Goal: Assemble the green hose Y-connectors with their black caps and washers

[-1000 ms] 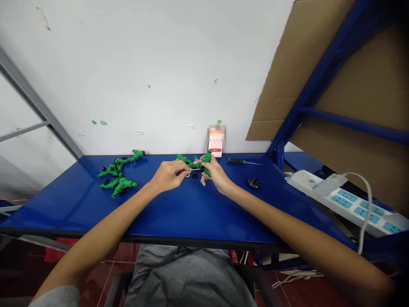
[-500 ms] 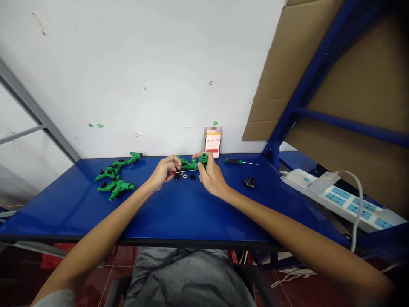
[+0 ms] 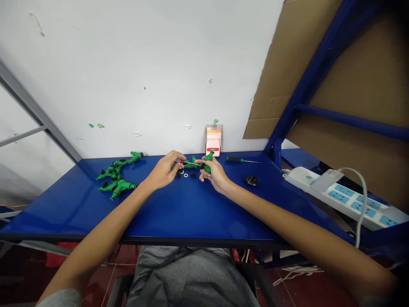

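Observation:
My left hand (image 3: 169,169) is closed on the handle of a red-handled screwdriver (image 3: 191,163), whose thin shaft points right. In my right hand (image 3: 217,170) is a green plastic hose splitter (image 3: 209,157), tilted, with a black part facing the screwdriver. The screwdriver's tip reaches that black part; whether it touches cannot be made out. Behind the hands, more green fittings (image 3: 188,164) lie partly hidden. Just below them on the table rest a white ring (image 3: 185,175) and small black parts (image 3: 193,175).
Several green splitters (image 3: 118,187) lie together on the left of the blue table (image 3: 179,213). A phone (image 3: 213,143) leans on the wall. To the right are a second screwdriver (image 3: 234,160), a round black object (image 3: 251,181) and a white power strip (image 3: 338,196).
My right hand has turned the splitter, so its black part now faces left. My left hand has raised the screwdriver slightly and brought its tip to that part.

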Tool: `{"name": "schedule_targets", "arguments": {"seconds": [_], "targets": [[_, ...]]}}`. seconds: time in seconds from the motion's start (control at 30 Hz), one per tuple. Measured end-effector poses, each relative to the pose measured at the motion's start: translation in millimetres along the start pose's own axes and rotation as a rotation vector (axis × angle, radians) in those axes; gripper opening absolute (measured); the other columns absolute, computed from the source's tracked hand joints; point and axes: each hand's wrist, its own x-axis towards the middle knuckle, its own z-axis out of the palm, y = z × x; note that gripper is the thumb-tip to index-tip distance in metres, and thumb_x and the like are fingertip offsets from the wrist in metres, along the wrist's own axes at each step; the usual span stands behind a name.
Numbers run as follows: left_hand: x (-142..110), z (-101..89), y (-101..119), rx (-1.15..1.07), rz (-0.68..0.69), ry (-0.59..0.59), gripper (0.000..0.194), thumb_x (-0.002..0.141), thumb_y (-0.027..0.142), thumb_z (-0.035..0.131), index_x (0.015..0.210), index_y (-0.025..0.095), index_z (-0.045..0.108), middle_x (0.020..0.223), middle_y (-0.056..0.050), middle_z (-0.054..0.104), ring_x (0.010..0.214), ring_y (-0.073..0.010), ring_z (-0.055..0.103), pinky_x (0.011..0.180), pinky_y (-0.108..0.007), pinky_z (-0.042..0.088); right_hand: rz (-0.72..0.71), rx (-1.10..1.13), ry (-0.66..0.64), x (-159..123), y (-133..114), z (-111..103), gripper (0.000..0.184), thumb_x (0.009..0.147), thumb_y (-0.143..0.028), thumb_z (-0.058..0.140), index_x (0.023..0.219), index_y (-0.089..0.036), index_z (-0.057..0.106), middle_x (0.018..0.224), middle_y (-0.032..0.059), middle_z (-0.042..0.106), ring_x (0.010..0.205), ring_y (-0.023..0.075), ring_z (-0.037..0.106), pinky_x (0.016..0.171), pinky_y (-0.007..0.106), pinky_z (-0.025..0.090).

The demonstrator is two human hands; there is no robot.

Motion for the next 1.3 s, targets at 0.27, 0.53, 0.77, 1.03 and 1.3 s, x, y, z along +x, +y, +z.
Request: {"name": "schedule_targets", "arguments": {"seconds": [0.27, 0.53, 0.77, 1.03, 1.3], "targets": [[-2.6, -13.1, 9.0, 0.220, 0.005, -0.150, 0.029, 0.113, 0.034, 0.044, 0.129, 0.019, 0.063, 0.100, -0.007, 0.075, 0.081, -0.0187, 0.070, 0.077, -0.031, 0.051, -0.076, -0.041, -0.016, 5.3, -3.7, -7.4, 0.020, 0.089, -0.026, 0.063, 0.103, -0.027, 0.048, 0.117, 0.0004, 0.074, 0.045, 0.0052, 0.030, 0.042, 0.028, 0.050], [4.2, -7.2, 11.8, 0.115, -0.209, -0.119, 0.044, 0.112, 0.049, 0.040, 0.095, 0.018, 0.067, 0.058, 0.004, 0.055, 0.053, -0.0143, 0.052, 0.061, -0.027, 0.038, -0.166, -0.119, -0.060, 11.9, 0.2, -12.0, 0.022, 0.089, -0.030, 0.061, 0.106, -0.029, 0.047, 0.124, 0.0001, 0.072, 0.045, 0.0057, 0.032, 0.040, 0.029, 0.049], [1.4, -4.0, 4.6, 0.133, -0.187, -0.140, 0.028, 0.112, 0.048, 0.039, 0.116, 0.022, 0.048, 0.074, 0.003, 0.057, 0.062, -0.0175, 0.052, 0.064, -0.029, 0.037, -0.164, -0.115, -0.064, 16.2, 0.8, -16.7, 0.023, 0.088, -0.030, 0.062, 0.105, -0.028, 0.047, 0.121, 0.0008, 0.073, 0.046, 0.0060, 0.031, 0.039, 0.029, 0.050], [3.0, -10.8, 4.8, 0.185, -0.250, -0.154, 0.036, 0.112, 0.051, 0.036, 0.096, 0.023, 0.052, 0.065, 0.004, 0.053, 0.059, -0.0177, 0.050, 0.065, -0.030, 0.032, -0.129, -0.151, -0.065, 11.5, 4.9, -12.3, 0.021, 0.090, -0.029, 0.060, 0.107, -0.029, 0.047, 0.121, 0.0003, 0.071, 0.047, 0.0065, 0.035, 0.039, 0.029, 0.051], [2.9, -9.2, -3.7, 0.178, -0.222, -0.097, 0.037, 0.111, 0.052, 0.042, 0.094, 0.022, 0.056, 0.060, 0.005, 0.053, 0.054, -0.0150, 0.047, 0.063, -0.028, 0.033, -0.096, -0.156, -0.074, 10.5, 5.9, -11.2, 0.024, 0.089, -0.031, 0.063, 0.105, -0.029, 0.045, 0.116, -0.0005, 0.072, 0.046, 0.0062, 0.034, 0.039, 0.027, 0.050]]}}
